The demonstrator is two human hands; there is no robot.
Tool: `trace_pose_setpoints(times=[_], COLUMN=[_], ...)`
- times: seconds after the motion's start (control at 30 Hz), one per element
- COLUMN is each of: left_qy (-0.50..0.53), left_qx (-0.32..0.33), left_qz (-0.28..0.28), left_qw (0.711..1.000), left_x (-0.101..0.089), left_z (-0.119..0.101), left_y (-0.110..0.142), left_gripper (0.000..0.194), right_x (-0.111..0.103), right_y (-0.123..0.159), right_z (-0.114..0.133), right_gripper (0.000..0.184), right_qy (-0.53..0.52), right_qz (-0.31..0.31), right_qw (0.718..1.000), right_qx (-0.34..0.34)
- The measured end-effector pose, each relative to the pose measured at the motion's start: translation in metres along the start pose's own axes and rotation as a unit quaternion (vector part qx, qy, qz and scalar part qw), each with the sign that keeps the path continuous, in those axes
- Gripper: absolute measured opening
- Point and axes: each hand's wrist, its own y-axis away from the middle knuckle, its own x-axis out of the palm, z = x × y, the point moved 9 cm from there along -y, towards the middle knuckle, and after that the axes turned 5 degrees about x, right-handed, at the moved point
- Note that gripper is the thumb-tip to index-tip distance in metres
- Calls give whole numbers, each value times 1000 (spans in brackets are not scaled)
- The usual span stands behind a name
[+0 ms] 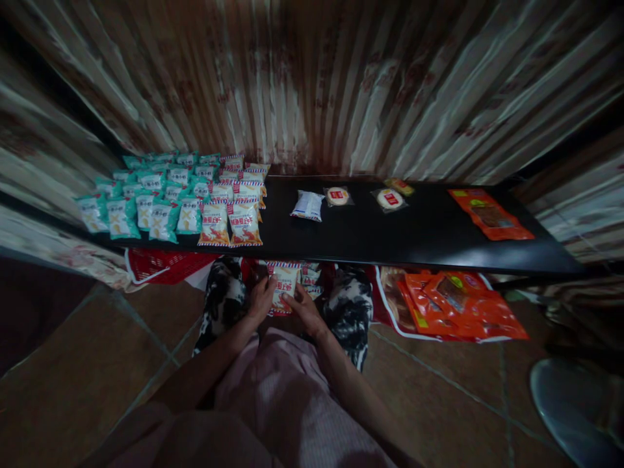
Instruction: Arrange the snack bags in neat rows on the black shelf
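Note:
My left hand (261, 298) and my right hand (304, 305) both grip a red-and-white snack packet (285, 283) low in front of my knees, just below the black shelf (419, 240). More packets of the same kind (310, 274) lie behind it. On the shelf's left end stand rows of teal snack packets (146, 201) and red-and-white snack packets (233, 214).
A white packet (307, 205), two round wrapped cakes (390, 199) and an orange packet (490, 216) lie on the shelf. A red basket (158, 265) sits under it at left, a tray of orange packets (455, 305) at right. Corrugated metal wall behind.

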Motion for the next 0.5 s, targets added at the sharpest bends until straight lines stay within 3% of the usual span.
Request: trace_pose_setpoints(times=[0.33, 0.5], left_qy=[28, 119], left_qx=[-11, -35], left_qz=[4, -8], left_qw=[1000, 992], left_x=[5, 8], left_z=[-2, 6], left_y=[6, 6], left_gripper=[52, 50], right_x=[-1, -2], right_y=[17, 23], right_z=[19, 30], right_gripper=[59, 51], right_qy=[25, 106], right_qz=[-64, -88], right_qw=[997, 989], right_qx=[-24, -50])
